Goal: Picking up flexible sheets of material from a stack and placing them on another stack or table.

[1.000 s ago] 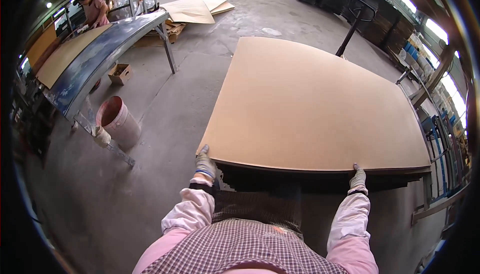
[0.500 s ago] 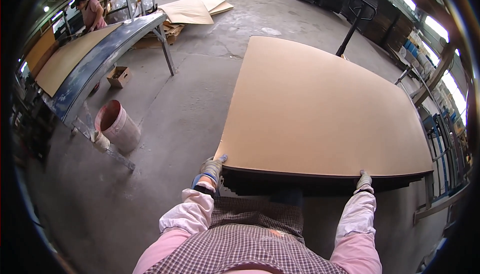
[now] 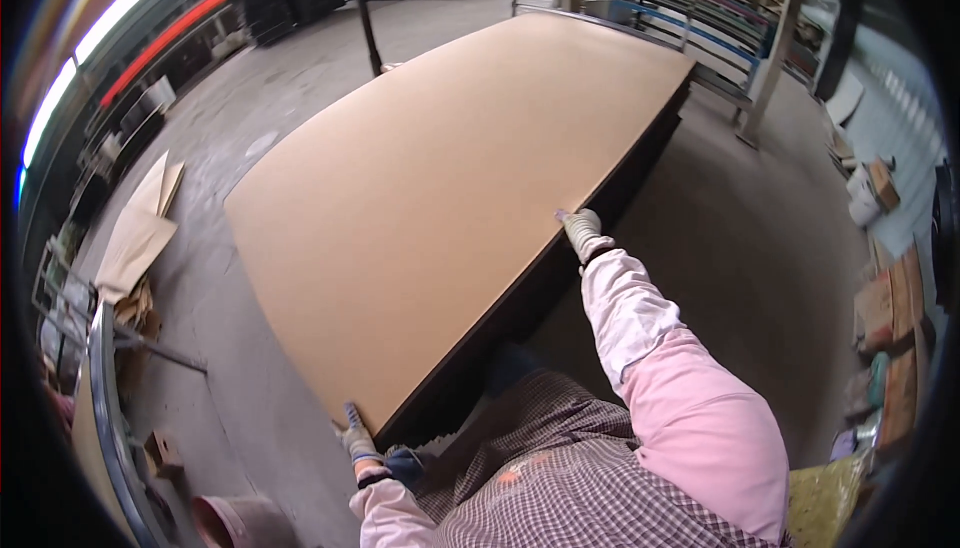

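Observation:
A large tan board (image 3: 440,198) lies flat on top of a stack of dark sheets (image 3: 620,173). My left hand (image 3: 357,438), in a pale work glove, grips the board's near left corner, its thumb on the top face. Farther along the same near edge, my gloved right hand (image 3: 585,232) closes on the rim, thumb above and the other fingers mostly hidden below. Both arms reach forward from my checked apron, the right one stretched farther out.
A pallet-jack handle (image 3: 366,23) stands beyond the board. Left are loose tan sheets (image 3: 140,238), a table edge (image 3: 118,448), a small cardboard box (image 3: 163,455) and a pinkish bucket (image 3: 245,522). A metal rack (image 3: 690,28) is at the far right.
The view has swung to the right, so the board now lies slantwise and the table and bucket sit at the lower left. Both hands still hold the board's near edge.

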A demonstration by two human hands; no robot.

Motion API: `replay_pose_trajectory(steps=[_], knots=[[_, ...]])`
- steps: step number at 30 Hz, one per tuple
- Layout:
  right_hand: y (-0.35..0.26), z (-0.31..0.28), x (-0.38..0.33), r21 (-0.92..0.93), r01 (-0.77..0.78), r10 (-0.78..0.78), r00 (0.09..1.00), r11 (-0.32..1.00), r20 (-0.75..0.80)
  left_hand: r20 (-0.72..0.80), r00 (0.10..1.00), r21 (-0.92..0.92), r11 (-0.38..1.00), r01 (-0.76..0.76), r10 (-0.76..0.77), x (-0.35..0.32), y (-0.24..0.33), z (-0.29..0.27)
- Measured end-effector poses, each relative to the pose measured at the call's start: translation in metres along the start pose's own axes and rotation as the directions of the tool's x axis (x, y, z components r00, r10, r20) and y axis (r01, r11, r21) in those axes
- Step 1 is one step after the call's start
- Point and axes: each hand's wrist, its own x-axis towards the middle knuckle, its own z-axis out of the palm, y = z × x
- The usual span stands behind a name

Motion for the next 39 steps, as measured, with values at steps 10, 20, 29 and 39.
replay_pose_trajectory(steps=[10,20,29,39], knots=[[0.015,-0.004,0.004,0.074,0.066,-0.062,0.996,0.995,-0.057,0.054,0.996,-0.128,0.989,0.080,-0.074,-0.015,0.018,-0.006],[0.066,-0.010,-0.055,0.151,0.598,-0.577,0.801,0.787,-0.159,-0.484,0.874,0.063,0.996,0.068,-0.029,-0.016,-0.008,-0.125],[0.008,0.061,-0.165,0.622,0.276,-0.573,0.743,0.733,0.345,-0.372,0.589,-0.801,0.569,0.188,-0.718,-0.047,-0.184,-0.282],[-0.030,0.058,-0.168,0.638,0.307,-0.608,0.724,0.706,0.325,-0.171,0.631,-0.984,0.103,-0.143,-0.757,-0.050,-0.173,-0.419]])
